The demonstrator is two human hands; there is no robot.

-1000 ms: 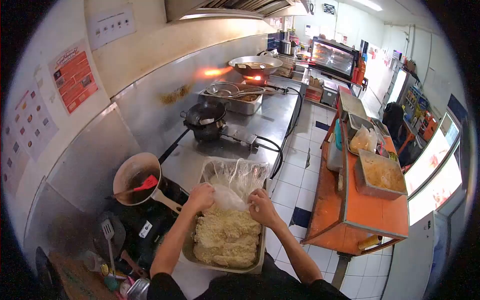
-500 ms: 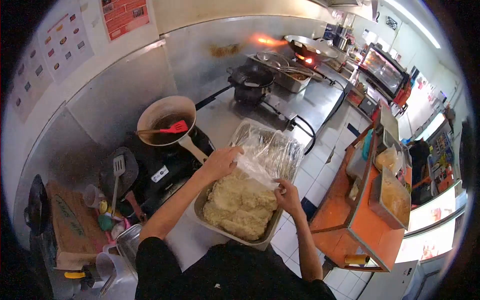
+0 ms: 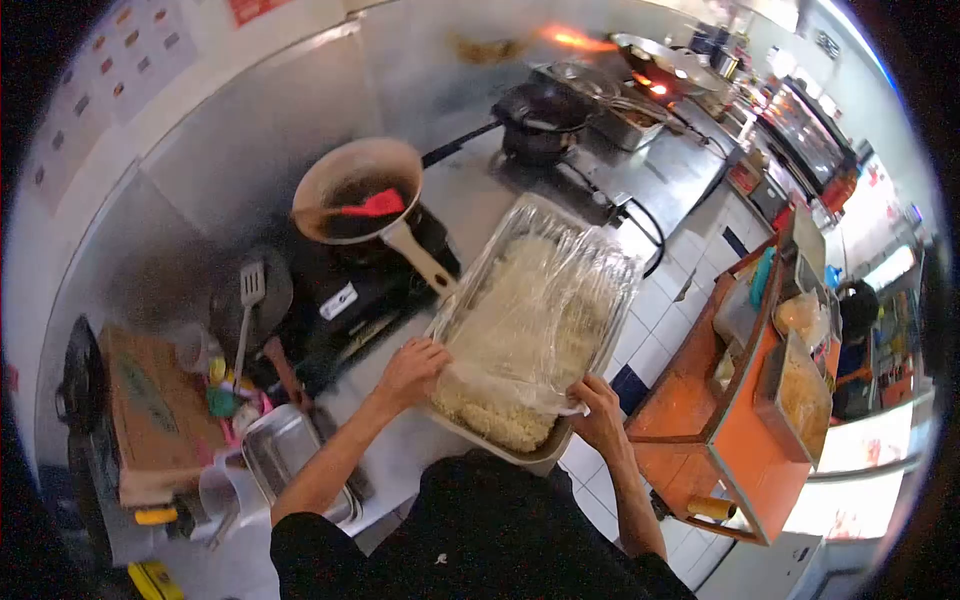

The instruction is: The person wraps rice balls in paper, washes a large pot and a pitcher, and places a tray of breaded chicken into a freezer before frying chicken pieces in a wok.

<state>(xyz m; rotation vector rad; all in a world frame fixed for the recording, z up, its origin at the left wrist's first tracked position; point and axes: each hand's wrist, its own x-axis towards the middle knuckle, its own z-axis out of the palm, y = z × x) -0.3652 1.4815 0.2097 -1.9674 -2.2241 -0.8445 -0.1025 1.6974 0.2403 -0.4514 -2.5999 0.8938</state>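
Observation:
A deep metal tray (image 3: pixel 500 453) holds a pale, lumpy, crumbly food (image 3: pixel 505 424). Clear plastic wrap (image 3: pixel 530 320) lies wrinkled over most of it, and a strip of the food shows bare at the edge nearest me. With fingers closed at the tray's left side, my left hand (image 3: pixel 416 372) grips a corner of the wrap. At the right side my right hand (image 3: pixel 597 408) pinches the other corner, its loose end showing by the fingers.
Left of the tray, a pan (image 3: pixel 360 180) with a red spatula (image 3: pixel 378 204) sits on a stove, its handle reaching towards the tray. Farther back stand a black pot (image 3: pixel 540 125) and a wok (image 3: pixel 665 62) by a flame. An orange counter (image 3: pixel 755 450) is at right.
Both hands have drawn the plastic wrap towards me, so it now covers most of the food. The view has shifted, and the tray appears farther right.

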